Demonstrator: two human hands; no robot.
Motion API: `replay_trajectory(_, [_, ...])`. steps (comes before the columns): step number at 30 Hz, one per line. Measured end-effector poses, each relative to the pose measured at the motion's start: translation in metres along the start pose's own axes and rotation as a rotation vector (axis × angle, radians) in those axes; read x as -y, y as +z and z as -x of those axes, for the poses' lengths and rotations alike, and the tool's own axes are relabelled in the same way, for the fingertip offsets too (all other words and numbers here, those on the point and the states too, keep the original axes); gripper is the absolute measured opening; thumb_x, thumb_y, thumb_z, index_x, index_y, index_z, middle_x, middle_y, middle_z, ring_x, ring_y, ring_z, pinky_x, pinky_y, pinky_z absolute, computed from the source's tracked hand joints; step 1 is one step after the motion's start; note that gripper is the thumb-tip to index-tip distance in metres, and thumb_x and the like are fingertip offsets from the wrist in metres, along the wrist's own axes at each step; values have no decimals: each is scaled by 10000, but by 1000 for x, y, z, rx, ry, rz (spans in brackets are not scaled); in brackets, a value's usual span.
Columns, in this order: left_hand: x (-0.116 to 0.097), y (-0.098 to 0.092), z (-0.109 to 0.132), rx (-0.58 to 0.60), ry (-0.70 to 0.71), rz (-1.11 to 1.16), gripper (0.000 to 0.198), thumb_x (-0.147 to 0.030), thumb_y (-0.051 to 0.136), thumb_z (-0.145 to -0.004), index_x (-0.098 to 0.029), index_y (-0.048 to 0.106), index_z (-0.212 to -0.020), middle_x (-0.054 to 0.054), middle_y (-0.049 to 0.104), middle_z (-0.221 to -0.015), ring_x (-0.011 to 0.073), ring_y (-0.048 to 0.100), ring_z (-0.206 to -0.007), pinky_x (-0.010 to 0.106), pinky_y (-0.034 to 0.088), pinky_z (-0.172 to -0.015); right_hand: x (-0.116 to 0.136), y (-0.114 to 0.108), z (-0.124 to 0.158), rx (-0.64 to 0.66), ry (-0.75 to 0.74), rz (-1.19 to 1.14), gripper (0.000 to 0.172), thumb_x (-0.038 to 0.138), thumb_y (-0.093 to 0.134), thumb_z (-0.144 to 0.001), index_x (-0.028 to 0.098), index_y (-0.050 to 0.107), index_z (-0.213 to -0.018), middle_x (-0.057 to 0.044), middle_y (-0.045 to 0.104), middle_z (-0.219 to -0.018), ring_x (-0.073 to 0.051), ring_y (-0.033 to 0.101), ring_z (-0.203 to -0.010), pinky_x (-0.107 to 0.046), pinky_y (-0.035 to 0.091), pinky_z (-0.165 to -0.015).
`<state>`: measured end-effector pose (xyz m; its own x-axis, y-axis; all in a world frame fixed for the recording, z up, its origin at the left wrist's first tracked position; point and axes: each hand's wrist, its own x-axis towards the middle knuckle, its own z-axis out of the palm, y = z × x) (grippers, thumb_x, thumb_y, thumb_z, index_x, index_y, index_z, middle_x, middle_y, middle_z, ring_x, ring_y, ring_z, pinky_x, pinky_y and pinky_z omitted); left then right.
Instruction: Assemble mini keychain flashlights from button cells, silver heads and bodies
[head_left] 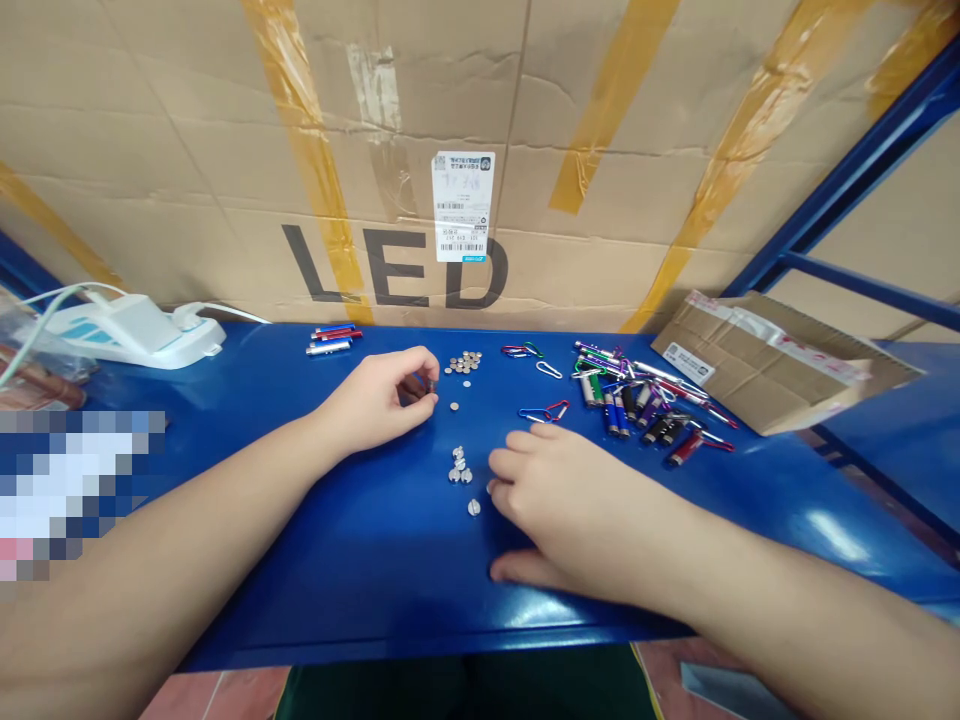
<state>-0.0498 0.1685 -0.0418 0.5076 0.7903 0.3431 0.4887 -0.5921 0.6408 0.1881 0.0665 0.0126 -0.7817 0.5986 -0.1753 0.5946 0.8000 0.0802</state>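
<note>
Head view of a blue metal table set before a large cardboard carton printed with the letters LED, with a flattened cardboard box at the right and a white plastic device at the back left. Most of the small keychain flashlights lie in a loose heap toward the right of the table, and only three flashlights lie side by side at the back, well apart from the heap. Between them sit a small pile of button batteries, a few carabiner clips, and a little cluster of silver screw caps. The left hand is curled nearly shut, its fingers pinching a small dark object, too hidden to identify. The right hand lies open and spread on the table, its fingertips just beside a lone silver cap
</note>
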Motion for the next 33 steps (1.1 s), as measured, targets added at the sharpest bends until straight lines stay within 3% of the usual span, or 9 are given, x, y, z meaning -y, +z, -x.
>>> replay_trajectory(4, [3, 0, 0, 4, -2, 13, 157, -265, 678, -840, -218, 566, -941, 8, 681, -878, 170, 705, -759, 275, 567, -673, 24, 12, 13, 54, -134, 17, 477, 655, 836, -746, 188, 795, -829, -102, 708, -849, -287, 641, -816, -419, 505, -737])
replay_trajectory(8, [6, 0, 1, 5, -15, 5, 167, -265, 686, -841, -223, 572, -956, 6, 694, -882, 173, 713, -766, 284, 578, -701, 44, 28, 18, 36, -283, 35, 94, 283, 800, -833, 203, 766, -797, -113, 701, -820, -243, 598, -706, -344, 429, -529])
replay_trajectory(11, [5, 1, 1, 2, -18, 4, 166, -263, 687, -840, -220, 575, -954, 11, 696, -895, 174, 717, -771, 281, 578, -694, 57, 32, 21, 41, -268, 114, 88, 238, 724, -865, 191, 749, -795, -118, 678, -749, -223, 560, -621, -319, 372, -458])
replay_trajectory(15, [3, 1, 0, 4, -23, 15, 165, -268, 685, -839, -218, 574, -951, 13, 693, -893, 176, 719, -774, 268, 570, -663, 69, 40, 28, -150, -170, 172, 31, 189, 694, -828, 179, 723, -830, -101, 646, -678, -217, 528, -567, -304, 319, -411])
replay_trajectory(23, [2, 2, -1, 12, -27, 2, 173, -294, 682, -853, -219, 578, -971, 21, 698, -907, 178, 724, -785, 267, 579, -660, 67, 66, 27, -522, -207, 29, 101, 106, 679, -724, 192, 657, -677, -43, 526, -525, -185, 425, -463, -304, 87, -368])
replay_trajectory(26, [1, 3, -1, 16, -27, 8, 176, -303, 682, -856, -217, 581, -972, 24, 701, -907, 179, 724, -788, 267, 580, -658, 68, 66, 25, -466, -261, 1, 93, 106, 681, -749, 188, 666, -708, -37, 556, -550, -183, 427, -465, -313, 104, -359])
replay_trajectory(29, [0, 2, -1, 27, -38, 15, 200, -316, 687, -860, -222, 583, -1003, 27, 712, -916, 186, 729, -802, 274, 584, -659, 60, 55, 20, -270, -311, -55, 55, 146, 688, -814, 176, 694, -768, -45, 648, -648, -179, 491, -506, -319, 240, -376])
replay_trajectory(31, [-2, 2, -1, 35, -36, 26, 236, -323, 696, -859, -226, 579, -1040, 33, 723, -934, 192, 735, -814, 279, 590, -660, 46, 43, 16, -155, -322, -187, 68, 167, 690, -866, 178, 699, -800, -32, 695, -718, -158, 544, -555, -306, 362, -450])
replay_trajectory(33, [-4, 2, 0, 47, -15, 43, 255, -319, 700, -861, -224, 577, -1064, 39, 735, -958, 194, 743, -835, 278, 598, -672, 25, 31, 10, -176, -241, -419, 131, 195, 648, -951, 186, 696, -830, -15, 715, -770, -140, 615, -655, -271, 464, -584])
